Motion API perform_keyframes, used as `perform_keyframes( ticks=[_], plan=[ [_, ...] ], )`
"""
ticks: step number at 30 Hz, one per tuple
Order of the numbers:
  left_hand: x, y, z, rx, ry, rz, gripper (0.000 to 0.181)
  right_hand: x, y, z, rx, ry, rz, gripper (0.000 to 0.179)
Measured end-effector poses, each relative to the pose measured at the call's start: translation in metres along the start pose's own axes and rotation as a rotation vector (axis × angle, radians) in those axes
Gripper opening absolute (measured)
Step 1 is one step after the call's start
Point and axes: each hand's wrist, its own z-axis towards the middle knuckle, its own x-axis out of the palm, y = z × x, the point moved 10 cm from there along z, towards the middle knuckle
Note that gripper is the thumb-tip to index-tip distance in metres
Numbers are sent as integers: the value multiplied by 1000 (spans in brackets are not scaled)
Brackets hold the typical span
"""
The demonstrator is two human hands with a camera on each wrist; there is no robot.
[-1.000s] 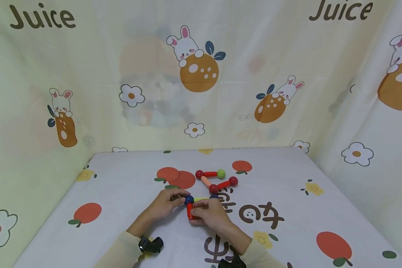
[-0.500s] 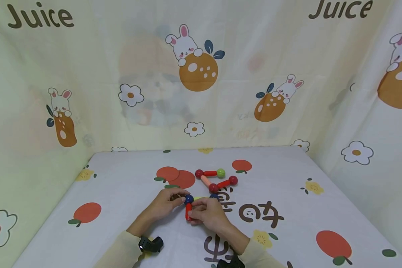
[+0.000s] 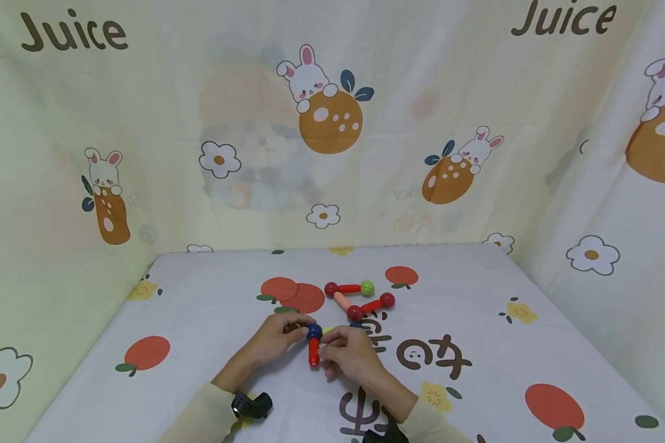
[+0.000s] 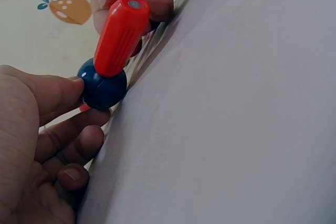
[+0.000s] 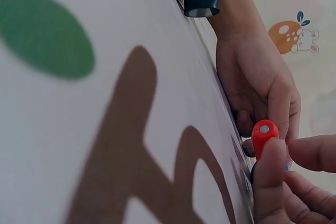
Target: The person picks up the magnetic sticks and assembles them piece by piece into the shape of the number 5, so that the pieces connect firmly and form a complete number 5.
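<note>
Head view: the left hand (image 3: 271, 337) is pinching a navy ball (image 3: 314, 332) between thumb and fingertips, and the left wrist view is showing the same hold up close. The right hand (image 3: 354, 357) is hovering just to the other side with its fingers bent, close by the red rod (image 4: 118, 38); whether it is gripping that rod, touching it or only staying beside it, I cannot tell. The red rod is sitting between the hands, meeting the navy ball at one end and pointing back toward the person; its silvery tip is facing out with no ball on it.

A yellow rod (image 3: 327, 330) is running from the navy ball behind the right fingers, and a second blue ball (image 3: 356, 325) is peeking out just past the right hand's knuckles — their join is hidden.

Beyond the right hand, a separate-looking chain is lying on the table (image 3: 210, 307): a green ball (image 3: 367, 288), a far red stick (image 3: 349, 288), a crimson ball (image 3: 330, 289), a peach rod (image 3: 342, 301), a middle crimson ball (image 3: 354, 313), a near red stick (image 3: 372, 306) and an end crimson ball (image 3: 387, 300).

So the joining is looking partly done — the chain seems linked throughout, the red rod seems seated, while its bare tip and any link between the two groups are appearing unfinished.
</note>
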Motion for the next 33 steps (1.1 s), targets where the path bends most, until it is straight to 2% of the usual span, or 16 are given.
perform_keyframes(
  ticks=[3,10,16,21,29,33],
  plan=[
    [0,1,0,-2,0,-2,24,-6,2,0,-20,-37,-19,19],
    [1,1,0,-18,2,-4,24,-31,13,-1,-141,-191,-7,12],
    [3,3,0,-37,10,-1,26,-60,17,-1,-173,-325,61,11],
    [3,2,0,-30,11,6,26,-86,20,-1,-187,-428,57,9],
    [3,0,-1,-28,8,11,26,-107,16,2,-179,-450,95,11],
    [3,1,-1,-31,11,10,26,-113,14,3,-173,-479,52,12]
  ],
)
